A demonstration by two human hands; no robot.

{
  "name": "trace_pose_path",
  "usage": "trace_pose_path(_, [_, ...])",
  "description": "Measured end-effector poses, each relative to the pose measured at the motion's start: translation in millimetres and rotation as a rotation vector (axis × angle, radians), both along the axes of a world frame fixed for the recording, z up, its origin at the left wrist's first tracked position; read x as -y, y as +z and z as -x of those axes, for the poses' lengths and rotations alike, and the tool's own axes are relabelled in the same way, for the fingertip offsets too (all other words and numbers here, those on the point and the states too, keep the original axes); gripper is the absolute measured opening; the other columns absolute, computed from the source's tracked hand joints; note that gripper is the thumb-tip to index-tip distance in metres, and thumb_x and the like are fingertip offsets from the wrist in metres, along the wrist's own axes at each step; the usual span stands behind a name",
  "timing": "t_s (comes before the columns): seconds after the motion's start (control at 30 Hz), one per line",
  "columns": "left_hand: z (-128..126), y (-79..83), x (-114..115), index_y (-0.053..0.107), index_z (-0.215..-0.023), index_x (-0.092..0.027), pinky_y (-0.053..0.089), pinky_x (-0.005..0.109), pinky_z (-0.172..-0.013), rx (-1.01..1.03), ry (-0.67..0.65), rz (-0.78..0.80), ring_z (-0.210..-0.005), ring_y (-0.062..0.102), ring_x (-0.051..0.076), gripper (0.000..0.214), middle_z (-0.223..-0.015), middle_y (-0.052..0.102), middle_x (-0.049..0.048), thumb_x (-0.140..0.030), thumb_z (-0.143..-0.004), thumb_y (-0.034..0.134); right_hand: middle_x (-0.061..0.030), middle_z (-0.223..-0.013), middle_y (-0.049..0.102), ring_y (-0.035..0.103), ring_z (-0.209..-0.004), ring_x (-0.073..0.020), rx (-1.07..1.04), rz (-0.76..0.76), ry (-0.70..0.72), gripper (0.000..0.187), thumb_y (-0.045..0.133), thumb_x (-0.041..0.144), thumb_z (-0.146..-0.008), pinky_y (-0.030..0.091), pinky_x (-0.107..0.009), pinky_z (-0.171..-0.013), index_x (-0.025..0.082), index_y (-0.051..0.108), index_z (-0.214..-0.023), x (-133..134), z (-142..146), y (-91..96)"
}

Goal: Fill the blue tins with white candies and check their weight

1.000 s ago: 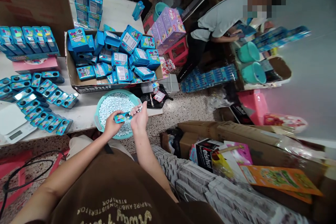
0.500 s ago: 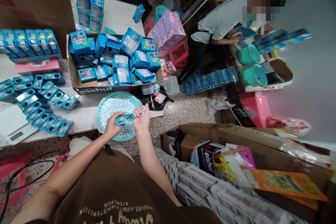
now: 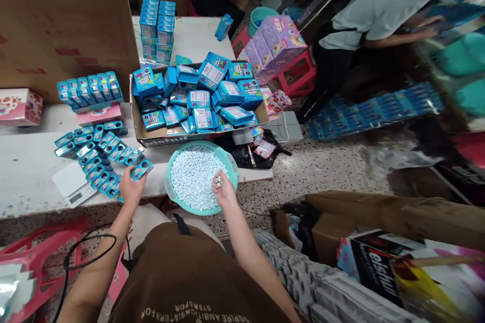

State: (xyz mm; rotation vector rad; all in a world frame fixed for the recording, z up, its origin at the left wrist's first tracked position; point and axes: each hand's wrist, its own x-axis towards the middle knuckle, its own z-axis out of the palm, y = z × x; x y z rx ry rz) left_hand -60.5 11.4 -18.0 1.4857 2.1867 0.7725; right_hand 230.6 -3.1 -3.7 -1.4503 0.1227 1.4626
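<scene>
Left hand (image 3: 132, 187) gripping, right hand (image 3: 224, 191) pinching, both reaching forward

Round teal plastic basin (image 3: 197, 145): rim solid teal. Pale-blue round candies (image 3: 193, 177): mottled white. Rectangular turquoise metal tin (image 3: 141, 169): glossy. Terrazzo floor (image 3: 322, 171): grey, black-speckled. Brown cotton shirt (image 3: 189, 282): cream lettering.

The cardboard box's front wall (image 3: 162, 140) stands just beyond the teal basin (image 3: 200, 144), rows of blue tins (image 3: 106, 171) crowd the left hand (image 3: 132, 187), and a path runs rightward over the speckled floor (image 3: 322, 171).
</scene>
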Motion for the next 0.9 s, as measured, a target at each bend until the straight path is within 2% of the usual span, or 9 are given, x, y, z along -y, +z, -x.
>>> trace_pose_path(0.1, [11, -20.6, -18, 0.054, -0.107, -0.019, 0.045, 0.040, -0.086, -0.053, -0.094, 0.050, -0.098, 0.057, 0.027, 0.040, -0.103, 0.059, 0.0096, -0.036, -0.073, 0.065, 0.0079, -0.049, 0.043, 0.032, -0.035, -0.0018, -0.001, 0.024, 0.002, 0.026, 0.065, 0.038, -0.073, 0.019, -0.014, -0.031, 0.017, 0.049, -0.068, 5, 3, -15.0])
trace_pose_path(0.2, [13, -33.5, -29, 0.055, -0.106, -0.016, 0.041, 0.042, -0.091, -0.157, -0.131, 0.071, -0.107, 0.051, 0.030, 0.038, -0.107, 0.055, 0.0134, -0.032, -0.073, 0.064, 0.0071, -0.049, 0.044, 0.033, -0.035, -0.0017, 0.005, 0.039, 0.002, 0.024, 0.065, 0.036, -0.073, 0.020, -0.014, -0.031, 0.017, 0.051, -0.068, 7, 4, -23.7])
trace_pose_path(0.37, [18, -42.6, -29, 0.057, -0.102, -0.016, 0.035, 0.049, -0.091, -0.415, -0.072, 0.154, -0.112, 0.042, 0.038, 0.035, -0.115, 0.048, 0.0172, -0.031, -0.072, 0.063, 0.0058, -0.050, 0.047, 0.038, -0.038, -0.0033, 0.027, 0.053, -0.038, 0.023, 0.067, 0.035, -0.069, 0.026, -0.015, -0.033, 0.017, 0.053, -0.067, 10, 3, -32.8])
trace_pose_path(0.5, [21, -43.1, -25, 0.050, -0.114, -0.012, 0.033, 0.050, -0.092, -0.447, -0.020, 0.073, -0.113, 0.040, 0.038, 0.052, -0.121, 0.044, 0.0203, -0.037, -0.071, 0.064, 0.0017, -0.056, 0.055, 0.048, -0.045, -0.0077, 0.198, 0.075, 0.014, 0.026, 0.068, 0.040, -0.064, 0.036, -0.019, -0.039, 0.016, 0.060, -0.069, 16, -1, -47.3])
trace_pose_path(0.6, [15, -27.4, -41, 0.048, -0.115, -0.011, 0.031, 0.051, -0.096, -0.373, -0.058, -0.129, -0.113, 0.041, 0.036, 0.060, -0.118, 0.045, 0.0199, -0.048, -0.070, 0.064, -0.0027, -0.066, 0.062, 0.056, -0.057, -0.0136, 0.427, 0.039, 0.218, 0.031, 0.063, 0.047, -0.065, 0.044, -0.024, -0.050, 0.017, 0.064, -0.071, 16, -6, -61.4])
trace_pose_path(0.67, [2, -5.9, -66, 0.049, -0.112, -0.013, 0.030, 0.049, -0.098, -0.302, -0.140, -0.289, -0.113, 0.042, 0.033, 0.056, -0.113, 0.048, 0.0174, -0.049, -0.072, 0.063, -0.0056, -0.076, 0.067, 0.061, -0.072, -0.0195, 0.660, -0.029, 0.381, 0.031, 0.058, 0.047, -0.068, 0.049, -0.031, -0.066, 0.018, 0.065, -0.072, 13, -10, -69.5])
trace_pose_path(0.73, [-22, 19.6, -102, 0.049, -0.109, -0.015, 0.031, 0.046, -0.099, -0.243, -0.275, -0.375, -0.110, 0.045, 0.030, 0.045, -0.108, 0.052, 0.0144, -0.045, -0.077, 0.059, -0.0080, -0.087, 0.069, 0.062, -0.088, -0.0240, 0.896, -0.122, 0.520, 0.029, 0.054, 0.044, -0.073, 0.047, -0.037, -0.083, 0.018, 0.067, -0.076, 6, -13, -75.9])
trace_pose_path(0.83, [-76, 48.5, -162, 0.053, -0.105, -0.017, 0.035, 0.042, -0.094, -0.231, -0.562, -0.266, -0.105, 0.049, 0.028, 0.032, -0.105, 0.058, 0.0126, -0.039, -0.081, 0.053, -0.0113, -0.101, 0.067, 0.058, -0.101, -0.0257, 1.144, -0.245, 0.654, 0.030, 0.049, 0.037, -0.079, 0.041, -0.041, -0.096, 0.017, 0.067, -0.091, -5, -18, -84.9])
trace_pose_path(0.9, [-120, 53.9, -196, 0.053, -0.108, -0.018, 0.035, 0.042, -0.096, -0.248, -0.719, -0.116, -0.112, 0.048, 0.029, 0.030, -0.112, 0.058, 0.0138, -0.033, -0.081, 0.053, -0.0134, -0.108, 0.064, 0.056, -0.106, -0.0261, 1.248, -0.247, 0.700, 0.031, 0.050, 0.033, -0.079, 0.040, -0.042, -0.098, 0.015, 0.066, -0.100, -9, -20, -92.4])
